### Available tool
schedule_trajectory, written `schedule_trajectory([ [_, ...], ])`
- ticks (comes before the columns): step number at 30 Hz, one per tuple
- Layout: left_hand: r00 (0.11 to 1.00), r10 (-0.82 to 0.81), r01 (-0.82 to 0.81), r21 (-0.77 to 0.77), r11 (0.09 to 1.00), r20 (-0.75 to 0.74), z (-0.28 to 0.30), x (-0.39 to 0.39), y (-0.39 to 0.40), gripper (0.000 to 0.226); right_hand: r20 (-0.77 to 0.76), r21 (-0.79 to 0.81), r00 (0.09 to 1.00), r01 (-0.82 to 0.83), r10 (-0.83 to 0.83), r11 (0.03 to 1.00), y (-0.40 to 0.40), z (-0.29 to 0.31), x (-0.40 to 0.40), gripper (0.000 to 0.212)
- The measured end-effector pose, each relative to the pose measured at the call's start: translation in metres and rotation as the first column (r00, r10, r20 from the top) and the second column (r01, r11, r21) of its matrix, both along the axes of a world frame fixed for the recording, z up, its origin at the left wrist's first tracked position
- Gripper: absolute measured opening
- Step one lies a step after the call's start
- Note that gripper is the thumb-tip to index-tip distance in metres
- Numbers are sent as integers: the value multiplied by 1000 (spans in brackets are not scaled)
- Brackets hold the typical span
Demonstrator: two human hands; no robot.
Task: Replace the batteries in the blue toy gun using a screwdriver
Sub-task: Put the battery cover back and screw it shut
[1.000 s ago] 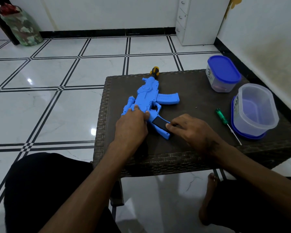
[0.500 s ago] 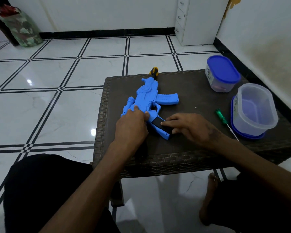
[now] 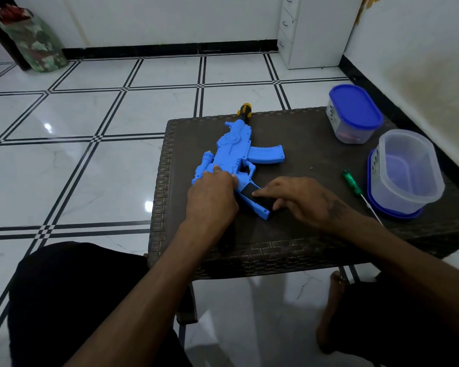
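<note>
The blue toy gun (image 3: 235,151) lies flat on the dark woven table (image 3: 302,234), its black and yellow muzzle pointing away from me. My left hand (image 3: 212,197) presses down on the gun's body near the stock. My right hand (image 3: 294,200) rests over the grip, its fingertips on the dark battery compartment (image 3: 249,190). Whether a cover or batteries sit in that opening is unclear. A green-handled screwdriver (image 3: 353,184) lies on the table to the right, untouched.
A closed container with a blue lid (image 3: 354,112) stands at the table's back right. An open clear container (image 3: 408,170) sits on its blue lid at the right edge. White tiled floor lies to the left, a white drawer unit (image 3: 313,30) behind.
My right hand has slid left along the grip, so its fingers now cover more of the dark compartment. The left hand and the gun have stayed put.
</note>
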State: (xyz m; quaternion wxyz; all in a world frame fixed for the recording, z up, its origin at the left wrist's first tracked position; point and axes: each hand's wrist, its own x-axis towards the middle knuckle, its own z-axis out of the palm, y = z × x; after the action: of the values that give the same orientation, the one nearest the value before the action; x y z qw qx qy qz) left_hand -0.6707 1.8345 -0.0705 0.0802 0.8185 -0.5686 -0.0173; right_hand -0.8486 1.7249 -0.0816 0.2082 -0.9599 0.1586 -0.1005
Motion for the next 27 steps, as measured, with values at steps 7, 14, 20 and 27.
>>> schedule_trajectory([
  [7,998,25,-25,6,1000,-49,3,-1,-2,16,35,-39,999,36,-35,999,2,-8,-1,44],
  [14,997,24,-25,-3,1000,-72,-2,-3,-2,37,12,-42,998,68,-67,997,-1,-12,-6,44],
  [20,982,66,-53,77,996,-178,-8,-10,5,79,80,-109,936,350,-343,930,-26,1,-22,34],
  [27,987,107,-91,134,987,-122,-12,-29,3,117,-122,-183,804,558,-582,809,-64,-1,-18,35],
])
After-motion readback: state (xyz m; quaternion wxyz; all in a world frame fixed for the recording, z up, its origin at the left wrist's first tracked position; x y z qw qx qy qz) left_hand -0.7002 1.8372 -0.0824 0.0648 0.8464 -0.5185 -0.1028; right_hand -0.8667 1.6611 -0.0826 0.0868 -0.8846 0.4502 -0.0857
